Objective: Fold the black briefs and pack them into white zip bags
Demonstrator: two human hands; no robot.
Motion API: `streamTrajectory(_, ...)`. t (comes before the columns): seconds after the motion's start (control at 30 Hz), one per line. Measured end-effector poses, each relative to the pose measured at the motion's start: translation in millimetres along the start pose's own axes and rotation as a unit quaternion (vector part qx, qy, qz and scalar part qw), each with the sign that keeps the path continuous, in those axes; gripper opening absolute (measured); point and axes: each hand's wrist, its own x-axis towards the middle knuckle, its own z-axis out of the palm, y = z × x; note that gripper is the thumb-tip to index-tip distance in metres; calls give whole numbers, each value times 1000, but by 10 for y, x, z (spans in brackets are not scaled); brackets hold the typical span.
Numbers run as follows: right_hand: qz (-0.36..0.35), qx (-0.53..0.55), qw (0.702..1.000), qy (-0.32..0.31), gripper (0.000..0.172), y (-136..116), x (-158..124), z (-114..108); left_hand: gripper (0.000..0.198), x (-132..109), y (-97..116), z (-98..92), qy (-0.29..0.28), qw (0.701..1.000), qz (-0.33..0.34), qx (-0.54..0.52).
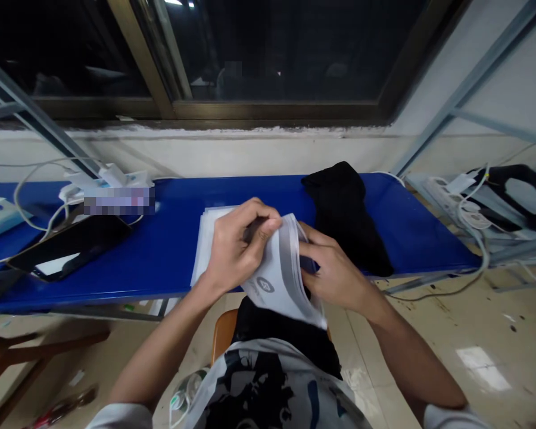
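A white printed bag (277, 262) with a grey stripe and a dark round logo is between my hands, held above the front edge of the blue table. My left hand (239, 241) pinches its upper edge between thumb and fingers. At its right side, my right hand (333, 268) grips the layered edge, with fingertips partly hidden behind or between the layers. Under my left hand lies a stack of similar white sheets or bags (201, 250). A folded black cloth item (351, 220) rests on the table right of my hands.
On the left of the blue table (161, 250) lie a black phone (75, 247) and a white power strip with cables (116, 179). Another power strip (455, 193) and black straps (513, 190) are at the right. An orange stool (223, 336) is below me.
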Motion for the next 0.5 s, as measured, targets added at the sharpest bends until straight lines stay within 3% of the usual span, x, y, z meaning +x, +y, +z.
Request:
streamTrajectory(0.1, 15, 16, 998, 54, 19, -37, -42, -146, 11, -43, -49, -34, -47, 999, -6, 19)
streamTrajectory(0.2, 5, 26, 995, 97, 16, -75, -72, -298, 11, -79, -82, -71, -36, 999, -34, 19)
streamTrajectory(0.3, -20, -14, 999, 26, 22, -98, -87, -220, 12, -116, -42, -77, -31, 998, -47, -14)
streamTrajectory(0.4, 21, -73, 996, -49, 22, -70, -100, 8, 12, -171, 13, -61, -81, 996, -31, -37)
streamTrajectory(0.5, 35, -76, 995, -50, 18, -19, -128, 73, 13, -226, 14, -68, -115, 992, -38, -36)
